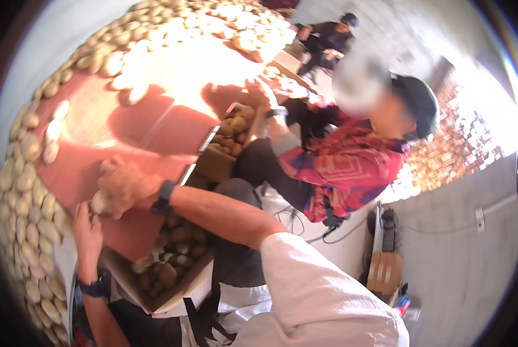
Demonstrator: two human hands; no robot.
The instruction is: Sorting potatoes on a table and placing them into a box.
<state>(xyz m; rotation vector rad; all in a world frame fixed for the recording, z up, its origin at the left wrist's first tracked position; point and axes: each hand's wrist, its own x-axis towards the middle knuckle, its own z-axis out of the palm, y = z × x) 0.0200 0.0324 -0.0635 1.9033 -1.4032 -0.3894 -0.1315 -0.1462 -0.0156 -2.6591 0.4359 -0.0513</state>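
Observation:
An oval tan piece of produce, potato-like, sits between my two hands above the red tabletop. My right hand, reaching across from the right, has its curled fingers around the piece; motion blurs them. From below, my left hand comes up at the table's near left edge, its fingertips close against the same piece. Whether the left fingers grip it cannot be told. Both wrists carry dark bands. Just below the tabletop, between my arms, stands a cardboard box holding many similar brown pieces.
More loose produce lines the left and far sides. A co-worker in a red patterned shirt reaches over the table beside a second filled box. Another person sits farther back. Cables trail on the floor at right.

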